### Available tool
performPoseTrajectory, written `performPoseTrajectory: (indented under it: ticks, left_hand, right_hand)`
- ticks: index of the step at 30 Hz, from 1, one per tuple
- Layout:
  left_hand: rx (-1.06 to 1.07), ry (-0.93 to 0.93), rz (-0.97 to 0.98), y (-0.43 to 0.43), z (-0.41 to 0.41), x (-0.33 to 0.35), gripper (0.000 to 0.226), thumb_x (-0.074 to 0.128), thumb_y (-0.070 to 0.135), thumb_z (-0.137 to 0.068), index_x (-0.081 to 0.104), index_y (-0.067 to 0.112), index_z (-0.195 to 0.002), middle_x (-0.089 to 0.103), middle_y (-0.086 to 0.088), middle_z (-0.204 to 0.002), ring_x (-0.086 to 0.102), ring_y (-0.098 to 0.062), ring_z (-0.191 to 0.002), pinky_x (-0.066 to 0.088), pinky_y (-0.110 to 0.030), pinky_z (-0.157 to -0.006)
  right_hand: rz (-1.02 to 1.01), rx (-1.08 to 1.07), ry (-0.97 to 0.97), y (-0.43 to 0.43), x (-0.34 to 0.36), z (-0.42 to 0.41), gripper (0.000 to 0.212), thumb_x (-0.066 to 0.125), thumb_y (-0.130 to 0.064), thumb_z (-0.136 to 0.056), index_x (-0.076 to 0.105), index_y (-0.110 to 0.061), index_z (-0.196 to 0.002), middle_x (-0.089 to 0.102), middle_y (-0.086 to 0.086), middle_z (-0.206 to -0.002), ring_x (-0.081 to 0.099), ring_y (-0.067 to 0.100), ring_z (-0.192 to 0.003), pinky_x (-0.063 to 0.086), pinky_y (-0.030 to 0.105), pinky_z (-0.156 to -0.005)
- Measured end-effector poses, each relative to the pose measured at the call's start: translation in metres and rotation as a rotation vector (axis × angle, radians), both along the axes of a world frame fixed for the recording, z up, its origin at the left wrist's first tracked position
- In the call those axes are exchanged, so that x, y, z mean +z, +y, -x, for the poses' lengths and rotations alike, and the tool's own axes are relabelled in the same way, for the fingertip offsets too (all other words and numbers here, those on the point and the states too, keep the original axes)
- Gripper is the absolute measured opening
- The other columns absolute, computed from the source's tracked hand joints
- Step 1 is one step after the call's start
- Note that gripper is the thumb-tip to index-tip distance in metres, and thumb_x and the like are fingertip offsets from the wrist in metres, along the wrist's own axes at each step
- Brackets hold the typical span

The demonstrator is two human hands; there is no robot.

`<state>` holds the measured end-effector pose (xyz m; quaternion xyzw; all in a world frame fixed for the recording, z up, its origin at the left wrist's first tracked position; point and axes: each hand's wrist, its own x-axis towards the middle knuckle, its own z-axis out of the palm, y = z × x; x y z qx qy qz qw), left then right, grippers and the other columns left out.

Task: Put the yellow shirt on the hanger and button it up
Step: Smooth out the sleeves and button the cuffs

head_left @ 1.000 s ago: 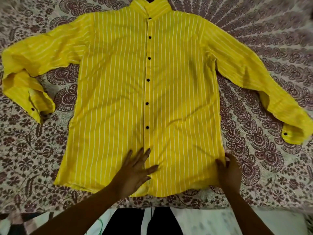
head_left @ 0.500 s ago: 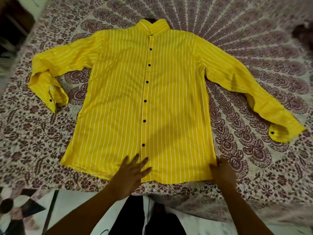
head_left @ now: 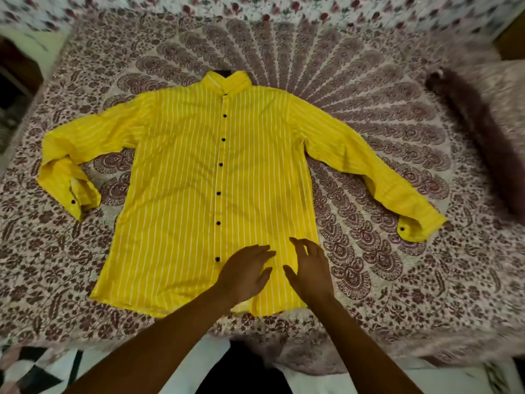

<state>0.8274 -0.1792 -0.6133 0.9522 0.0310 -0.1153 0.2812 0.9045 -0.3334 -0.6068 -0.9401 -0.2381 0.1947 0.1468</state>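
The yellow shirt [head_left: 181, 194] lies flat and face up on the patterned bed cover [head_left: 369, 137], with its black buttons [head_left: 220, 164] done up in a row down the front. Both hands are near the bottom edge of the shirt. The left hand [head_left: 244, 273] lies flat on the cloth with its fingers spread, holding nothing. The lowest button sits just to the left of this hand. The right hand [head_left: 309, 267] is just beside the left one, over the shirt, fingers loosely curled and apart, holding nothing too. Far to the left of the hands lies one folded sleeve cuff [head_left: 75, 199]. Far to the right of the hands lies the other cuff [head_left: 417, 227]
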Motion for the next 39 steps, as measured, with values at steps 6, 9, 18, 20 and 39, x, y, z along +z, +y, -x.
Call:
performPoseTrajectory:
  ticks: [6,9,18,20,39]
  left_hand:
    - [0.126,-0.088,0.132,0.005,-0.087,0.015,0.041,0.042,0.039,-0.092,0.053,0.022,-0.128,0.053,0.002,-0.135,0.049,-0.019,-0.125,0.040,-0.031,-0.101]
    - [0.158,-0.080,0.214,0.006,-0.132,0.021,0.033,0.050,0.028,-0.095,0.054,0.020,-0.126,0.055,-0.001,-0.132,0.052,-0.021,-0.121,0.043,-0.033,-0.096]
    - [0.290,0.047,0.397,-0.027,-0.240,0.007,0.032,0.053,0.019,-0.094,0.055,0.014,-0.126,0.057,-0.007,-0.130,0.055,-0.025,-0.118,0.046,-0.039,-0.095]
    - [0.351,0.084,0.439,-0.039,-0.265,-0.005,0.033,0.051,0.016,-0.094,0.053,0.011,-0.127,0.056,-0.009,-0.131,0.054,-0.027,-0.118,0.046,-0.039,-0.096]
    - [1.624,-0.326,0.693,-0.074,-0.419,-0.126,0.023,0.071,-0.006,-0.072,0.066,-0.008,-0.094,0.062,-0.018,-0.075,0.056,-0.010,-0.056,0.046,-0.026,-0.064]
  right_hand:
    - [-0.089,-0.113,-0.051,-0.006,0.021,-0.065,0.060,0.064,-0.026,-0.085,0.039,-0.018,-0.139,0.045,0.007,-0.135,0.040,0.028,-0.126,0.036,0.039,-0.101]
    - [-0.109,-0.164,-0.051,-0.017,0.026,-0.099,0.058,0.066,-0.022,-0.084,0.043,-0.015,-0.137,0.047,0.010,-0.134,0.041,0.031,-0.125,0.035,0.042,-0.101]
    - [-0.113,-0.192,-0.074,-0.051,0.009,-0.207,0.049,0.068,-0.020,-0.083,0.052,-0.012,-0.128,0.051,0.014,-0.132,0.042,0.035,-0.126,0.037,0.043,-0.101]
    - [-0.126,-0.166,-0.069,-0.057,-0.002,-0.245,0.043,0.067,-0.018,-0.084,0.056,-0.011,-0.125,0.052,0.015,-0.129,0.043,0.036,-0.124,0.037,0.044,-0.101]
    - [-0.286,-0.326,0.230,-0.092,-0.124,-0.509,0.018,0.061,-0.011,-0.089,0.069,0.003,-0.096,0.067,-0.005,-0.071,0.050,-0.014,-0.046,0.033,0.006,-0.048]
